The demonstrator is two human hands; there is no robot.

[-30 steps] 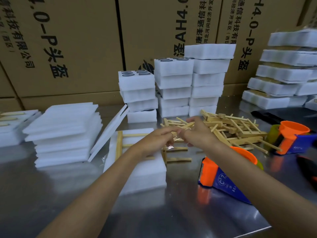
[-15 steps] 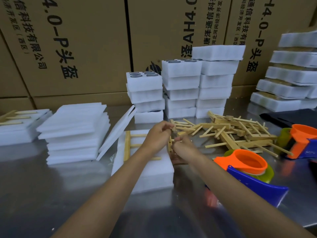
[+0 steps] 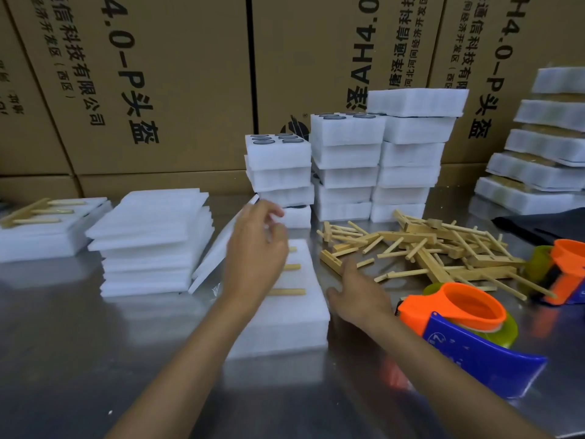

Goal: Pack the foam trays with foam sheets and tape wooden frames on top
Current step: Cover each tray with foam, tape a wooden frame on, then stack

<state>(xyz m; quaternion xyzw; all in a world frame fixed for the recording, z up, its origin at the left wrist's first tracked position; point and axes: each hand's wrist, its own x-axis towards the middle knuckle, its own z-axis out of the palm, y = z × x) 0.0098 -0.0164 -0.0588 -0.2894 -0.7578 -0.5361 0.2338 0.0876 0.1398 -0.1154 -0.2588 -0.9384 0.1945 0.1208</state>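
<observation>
A white foam tray [image 3: 285, 321] lies on the metal table in front of me, with a wooden frame [image 3: 289, 292] on its top; only the frame's rungs show past my left hand. My left hand [image 3: 253, 261] hovers over the tray's left part, fingers loosely spread, holding nothing. My right hand [image 3: 357, 296] rests beside the tray's right edge, fingers relaxed and empty, close to a loose wooden piece [image 3: 330, 261]. A pile of wooden frames [image 3: 443, 251] lies to the right. A stack of foam sheets [image 3: 152, 245] stands to the left.
An orange and blue tape dispenser [image 3: 468, 324] sits at my right forearm, a second one [image 3: 566, 274] at the far right. Stacks of foam trays [image 3: 348, 166] stand behind, packed trays [image 3: 544, 147] at the right, one finished tray [image 3: 44, 229] at the far left. Cardboard boxes [image 3: 158, 74] form the back wall.
Both hands have come apart and let go of the wooden frame they held together. The left hand moved over the tray, the right one dropped beside it.
</observation>
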